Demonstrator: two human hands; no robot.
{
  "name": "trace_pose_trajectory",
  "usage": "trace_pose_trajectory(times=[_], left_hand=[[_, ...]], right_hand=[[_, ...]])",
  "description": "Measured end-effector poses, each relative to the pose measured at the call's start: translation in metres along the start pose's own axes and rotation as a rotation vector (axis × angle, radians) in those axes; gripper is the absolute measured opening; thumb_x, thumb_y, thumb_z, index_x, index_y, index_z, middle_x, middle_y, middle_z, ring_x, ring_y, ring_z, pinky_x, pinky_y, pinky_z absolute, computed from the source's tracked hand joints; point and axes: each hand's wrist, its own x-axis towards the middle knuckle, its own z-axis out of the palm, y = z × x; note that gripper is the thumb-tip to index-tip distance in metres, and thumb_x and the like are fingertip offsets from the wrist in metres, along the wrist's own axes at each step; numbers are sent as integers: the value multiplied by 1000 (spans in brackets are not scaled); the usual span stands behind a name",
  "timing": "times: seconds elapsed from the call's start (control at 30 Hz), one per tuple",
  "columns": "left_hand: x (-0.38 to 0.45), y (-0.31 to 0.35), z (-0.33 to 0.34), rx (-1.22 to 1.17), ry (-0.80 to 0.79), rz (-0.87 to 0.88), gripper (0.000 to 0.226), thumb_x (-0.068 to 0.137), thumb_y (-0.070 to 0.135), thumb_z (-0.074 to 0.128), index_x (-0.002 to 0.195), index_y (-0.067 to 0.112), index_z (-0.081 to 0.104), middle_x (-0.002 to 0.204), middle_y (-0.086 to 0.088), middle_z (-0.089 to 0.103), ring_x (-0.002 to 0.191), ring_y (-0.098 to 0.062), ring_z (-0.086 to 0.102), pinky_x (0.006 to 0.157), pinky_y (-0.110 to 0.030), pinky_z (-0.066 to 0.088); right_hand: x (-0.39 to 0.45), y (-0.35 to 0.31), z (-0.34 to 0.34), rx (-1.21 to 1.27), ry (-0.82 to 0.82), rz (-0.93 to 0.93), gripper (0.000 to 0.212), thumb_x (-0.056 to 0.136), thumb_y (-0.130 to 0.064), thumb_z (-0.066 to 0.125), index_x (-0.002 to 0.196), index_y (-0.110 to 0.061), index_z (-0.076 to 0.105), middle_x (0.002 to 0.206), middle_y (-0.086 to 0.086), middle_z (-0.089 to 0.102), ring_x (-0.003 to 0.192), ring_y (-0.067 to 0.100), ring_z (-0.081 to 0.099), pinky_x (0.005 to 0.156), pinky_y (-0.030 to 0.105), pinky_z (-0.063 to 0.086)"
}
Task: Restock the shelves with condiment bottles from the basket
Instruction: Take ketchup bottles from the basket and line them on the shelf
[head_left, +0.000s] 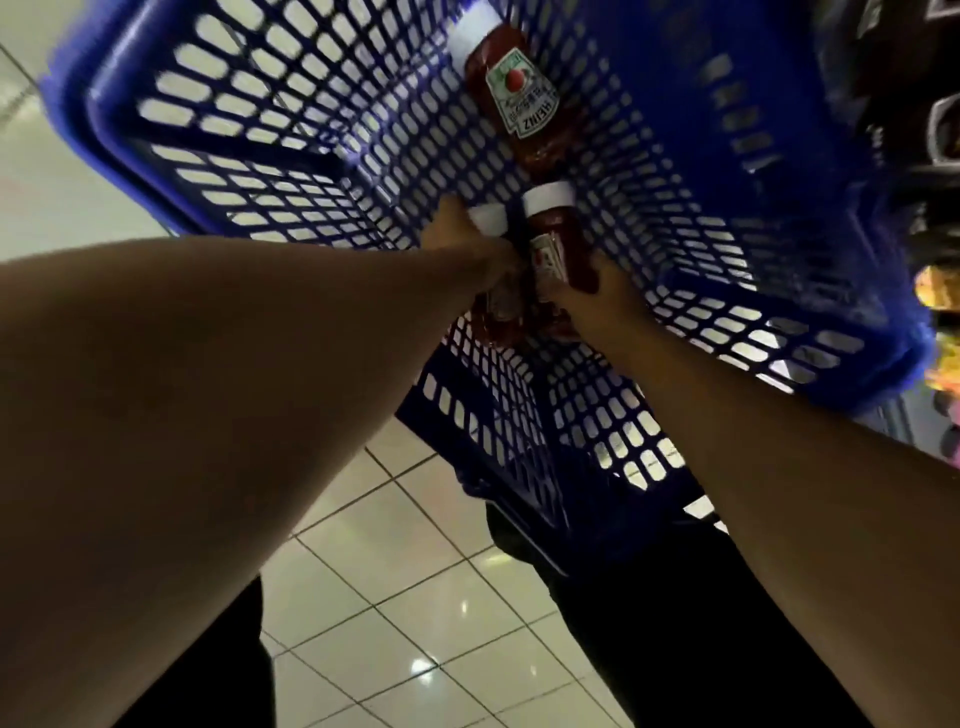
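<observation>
Reaching down into the blue basket (249, 156), both hands meet at its floor. Left hand (467, 244): fingers wrapped round a ketchup bottle near its white cap (488, 221); the bottle's red body shows below the wrist. Right hand (597, 291): fingers curled round the lower body of a second ketchup bottle (558, 249), white cap pointing away from the person. The two held bottles lie side by side, touching or nearly so; cannot tell which.

Third ketchup bottle (519, 98) lies loose on the mesh floor farther off, cap away, label up, well apart from both hands.

Count: three bottles, two hands, one basket.

Basket walls rise on all sides; the far left half of the floor is bare mesh. Shelves (935, 130) sit at the right edge, dark and blurred. Tiled floor (415, 623) lies below the basket.
</observation>
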Motion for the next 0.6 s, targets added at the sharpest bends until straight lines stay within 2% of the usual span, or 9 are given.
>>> trace_pose_trajectory(times=[0.07,0.13,0.23,0.3,0.37,0.43,0.47,0.53,0.6], left_hand=[[-24,11,-16,-73,-2,23,67,60,25,92,113,24,52,98,7,57,94,-16,56,69,-27,51],[-64,22,-42,-153,-25,52,63,57,21,94,108,24,57,90,10,58,86,-11,58,64,-21,50],[-137,46,-100,-252,-71,96,65,52,13,95,107,24,62,93,10,64,84,-8,62,65,-18,51],[-199,67,-144,-318,-137,170,60,53,5,93,102,24,64,93,8,71,84,-8,67,73,-24,59],[-267,90,-189,-401,-198,277,55,54,-6,90,101,14,69,95,0,77,89,-17,74,83,-37,62],[-338,114,-233,-494,-254,414,53,56,-14,86,105,-4,69,102,-19,75,96,-35,73,88,-49,60],[-372,126,-253,-520,-288,493,50,57,-14,85,104,-10,68,100,-23,73,93,-37,72,88,-50,59],[-441,151,-290,-533,-292,614,35,61,-10,84,92,-3,71,84,-9,75,80,-25,71,78,-41,59],[-509,175,-323,-569,-293,715,32,66,-8,84,93,2,71,79,2,75,75,-15,70,71,-32,57]], right_hand=[[-37,-10,-12,194,8,68,53,86,-37,78,134,-23,60,118,4,72,102,26,72,81,44,62],[-83,-25,-26,389,-14,119,43,86,-35,78,126,-25,65,106,3,76,93,24,75,72,41,62],[-163,-63,-50,634,-24,159,38,88,-30,74,123,-19,66,104,9,76,92,28,75,74,50,61],[-226,-95,-68,769,-39,141,35,89,-25,72,122,-14,66,100,11,76,89,29,75,74,54,60],[-297,-132,-86,881,-52,95,40,87,-23,72,124,-12,64,98,12,76,87,28,76,72,51,60],[-371,-172,-99,929,-48,10,48,82,-29,75,126,-15,64,102,11,76,89,28,76,70,45,60],[-408,-191,-104,936,-46,-45,47,80,-32,76,124,-19,66,104,10,76,89,29,76,69,44,60],[-480,-227,-113,968,-31,-156,44,82,-30,76,124,-22,65,108,12,74,88,31,75,67,43,59],[-551,-259,-120,992,-14,-267,50,86,-24,69,134,-16,54,109,13,71,87,33,73,65,43,59]])
